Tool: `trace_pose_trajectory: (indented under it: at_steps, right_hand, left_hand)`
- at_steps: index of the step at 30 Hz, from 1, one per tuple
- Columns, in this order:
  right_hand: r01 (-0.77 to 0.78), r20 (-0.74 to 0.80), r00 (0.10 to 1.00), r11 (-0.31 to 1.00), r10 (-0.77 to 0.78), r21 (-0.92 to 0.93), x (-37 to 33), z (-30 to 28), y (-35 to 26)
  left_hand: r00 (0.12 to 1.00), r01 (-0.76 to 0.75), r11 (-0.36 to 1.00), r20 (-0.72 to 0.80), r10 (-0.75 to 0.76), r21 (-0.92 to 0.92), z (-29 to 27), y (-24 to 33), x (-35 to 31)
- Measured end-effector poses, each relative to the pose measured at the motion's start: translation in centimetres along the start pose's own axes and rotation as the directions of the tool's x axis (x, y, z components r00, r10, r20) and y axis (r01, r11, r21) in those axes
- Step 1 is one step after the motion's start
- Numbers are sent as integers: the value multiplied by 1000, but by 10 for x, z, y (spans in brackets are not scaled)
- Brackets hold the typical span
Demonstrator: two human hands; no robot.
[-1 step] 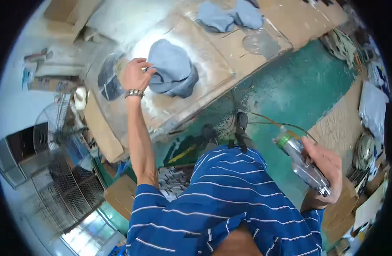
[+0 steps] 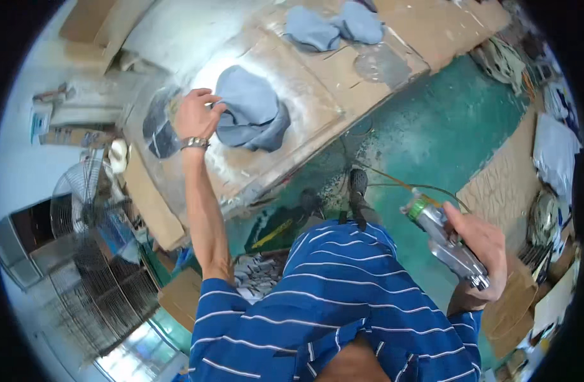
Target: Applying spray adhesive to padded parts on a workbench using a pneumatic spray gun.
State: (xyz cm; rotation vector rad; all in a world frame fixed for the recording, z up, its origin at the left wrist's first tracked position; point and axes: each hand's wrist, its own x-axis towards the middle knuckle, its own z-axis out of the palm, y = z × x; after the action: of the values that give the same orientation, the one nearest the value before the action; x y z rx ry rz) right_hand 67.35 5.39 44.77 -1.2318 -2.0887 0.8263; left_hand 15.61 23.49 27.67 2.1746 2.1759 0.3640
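My left hand (image 2: 198, 114), with a metal-banded watch on its wrist, reaches over the work table (image 2: 305, 143). Its thumb and forefinger close at the left edge of a blue-grey cloth piece (image 2: 247, 95), rounded and folded like a soft hat. Pale, powdery residue surrounds the cloth. Off to the right, away from the table, my right hand (image 2: 486, 248) wraps around a metallic spray gun (image 2: 446, 239) with a green ring near its upper end. The gun tilts toward the upper left.
Two similar blue-grey pieces (image 2: 312, 28) lie farther back on the cardboard-covered table. A thin hose (image 2: 394, 178) crosses the green floor (image 2: 432, 127) beside my feet. At left stand a fan (image 2: 82, 191) and wire racks (image 2: 107, 293). Bundles and bags (image 2: 553, 153) line the right side.
The table and cloth sit slightly farther left and lower in the picture. My left hand stays at the cloth's edge, and my right hand keeps its grip on the spray gun.
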Motion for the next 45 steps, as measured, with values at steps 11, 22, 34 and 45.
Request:
trace_pose_trajectory:
  at_steps: [11, 22, 34, 45]
  right_hand:
    - [-306, -45, 947, 937, 317, 167, -50, -7, 59]
    - [-443, -166, 867, 879, 470, 174, -83, -22, 89]
    - [-531, -223, 786, 814, 577, 234, -109, -31, 121]
    - [-535, -120, 807, 803, 578, 262, -87, -39, 125]
  left_hand:
    - [874, -301, 952, -382, 300, 59, -66, 153, 147]
    - [783, -414, 901, -555, 280, -128, 35, 274, 177]
    - [696, -513, 852, -632, 340, -106, 123, 406, 259]
    - [976, -57, 818, 143, 167, -572, 378, 401, 134]
